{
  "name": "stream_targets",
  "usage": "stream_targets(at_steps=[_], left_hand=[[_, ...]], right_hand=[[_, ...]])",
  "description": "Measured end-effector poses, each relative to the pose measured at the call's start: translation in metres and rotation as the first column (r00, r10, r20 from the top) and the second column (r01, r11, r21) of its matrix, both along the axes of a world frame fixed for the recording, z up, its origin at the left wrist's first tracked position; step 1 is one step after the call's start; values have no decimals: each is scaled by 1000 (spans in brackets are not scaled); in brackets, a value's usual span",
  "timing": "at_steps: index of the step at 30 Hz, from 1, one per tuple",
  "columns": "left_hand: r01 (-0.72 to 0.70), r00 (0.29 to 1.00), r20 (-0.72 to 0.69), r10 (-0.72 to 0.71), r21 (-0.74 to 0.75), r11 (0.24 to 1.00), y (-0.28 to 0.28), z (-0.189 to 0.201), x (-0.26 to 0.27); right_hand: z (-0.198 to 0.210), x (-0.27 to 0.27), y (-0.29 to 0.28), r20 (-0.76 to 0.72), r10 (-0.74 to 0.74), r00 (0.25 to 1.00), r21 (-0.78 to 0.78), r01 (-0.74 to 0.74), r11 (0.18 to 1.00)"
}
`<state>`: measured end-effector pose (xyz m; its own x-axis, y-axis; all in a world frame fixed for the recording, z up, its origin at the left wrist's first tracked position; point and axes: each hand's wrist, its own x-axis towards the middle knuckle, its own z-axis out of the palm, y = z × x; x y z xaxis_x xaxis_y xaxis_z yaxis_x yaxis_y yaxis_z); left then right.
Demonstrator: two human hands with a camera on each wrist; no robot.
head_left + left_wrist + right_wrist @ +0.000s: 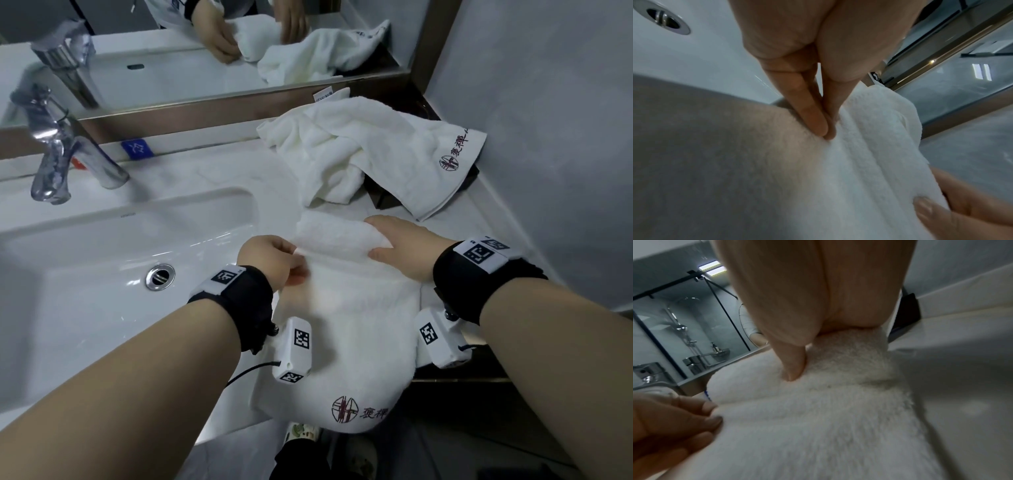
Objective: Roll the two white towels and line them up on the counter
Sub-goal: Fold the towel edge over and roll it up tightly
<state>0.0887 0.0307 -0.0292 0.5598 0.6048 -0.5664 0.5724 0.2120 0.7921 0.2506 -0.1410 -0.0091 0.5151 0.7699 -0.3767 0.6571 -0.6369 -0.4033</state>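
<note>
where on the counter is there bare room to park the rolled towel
Bare marble counter lies behind the sink, between the tap and the crumpled towel. The right side is crowded: that towel fills the corner, and both hands, left hand and right hand, grip the near towel.

The sink basin [102, 260] is set into the counter [205, 171], its drain [160, 277] in the bottom and the faucet [58, 154] behind it, under the mirror [205, 51]. Right of the basin, 1 towel [342, 342] lies lengthwise on the counter, its near end hanging over the front edge and its far end turned back over itself. The left hand [270, 260] is at that fold's left end, the right hand [404, 250] at its right. Behind them the 2nd towel [359, 150] lies crumpled in the corner, partly on a dark tray [387, 198].
</note>
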Motion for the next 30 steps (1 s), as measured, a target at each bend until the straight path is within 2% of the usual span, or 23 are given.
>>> stream_targets(at_steps=[7,15,18,20,22,24,26,30], left_hand=[[-14,1000,-23,15,6,1000,2,-3,12],[138,977,-183,-106,171,976,13,-1,25],[124,987,-115,-116,62,990,14,1,27],[24,999,-34,-27,-81,996,14,5,29],[-70,997,28,79,-242,968,17,10,30],[-72,993,64,99,-341,937,20,14,31],[-59,992,84,97,-376,925,24,15,32],[-23,993,106,59,-321,947,23,13,37]], right_hand=[[9,6,3,-149,-2,989,31,6,999],[2,5,4,-62,0,998,43,3,999],[-2,2,3,13,-5,1000,38,5,999],[-4,-1,3,56,-14,998,15,13,1000],[-6,-4,3,92,-29,995,5,29,1000],[-8,-8,3,132,-45,990,19,43,999],[-12,-13,3,182,-65,981,33,61,998],[-29,-28,0,327,-127,937,98,100,990]])
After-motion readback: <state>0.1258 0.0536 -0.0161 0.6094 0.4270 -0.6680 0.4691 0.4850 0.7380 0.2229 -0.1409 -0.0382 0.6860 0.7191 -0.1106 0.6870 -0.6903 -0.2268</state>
